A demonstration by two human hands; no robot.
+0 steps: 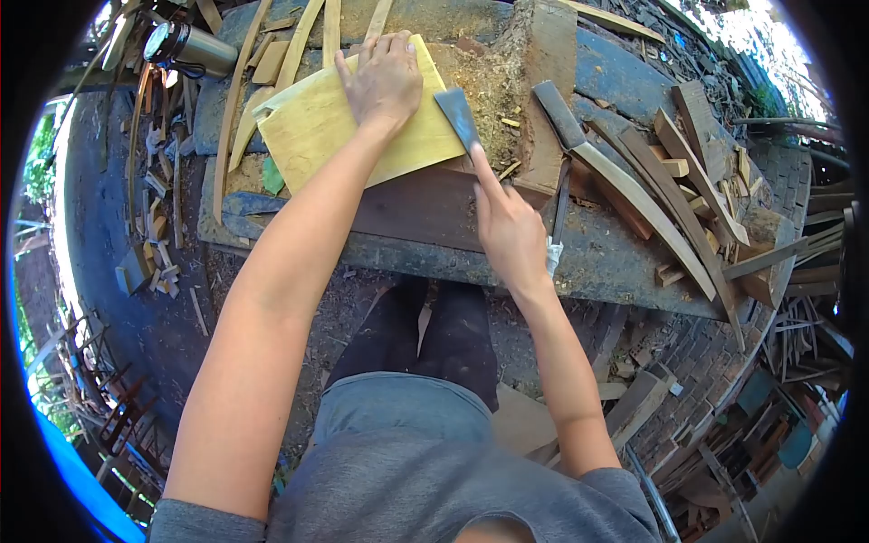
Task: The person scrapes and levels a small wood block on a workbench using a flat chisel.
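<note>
My left hand (384,83) lies flat with fingers spread on a yellow wooden board (312,127), its palm over the upper right part. The board rests tilted across a dark timber block (416,210). My right hand (512,237) grips a wide-bladed chisel (460,118), index finger stretched along the metal. The flared blade end points up and left, right beside the board's right edge. The handle is hidden in my fist. Just right of that hand is a narrow dark bar (561,204) with a white wrapping at its lower end.
A rough timber (543,100) with wood chips stands behind the chisel. To its right lie a metal-headed tool with a long wooden handle (634,195) and several wood strips (697,172). A steel flask (192,50) lies at the workbench's (362,258) far left. Offcuts (149,258) litter the ground.
</note>
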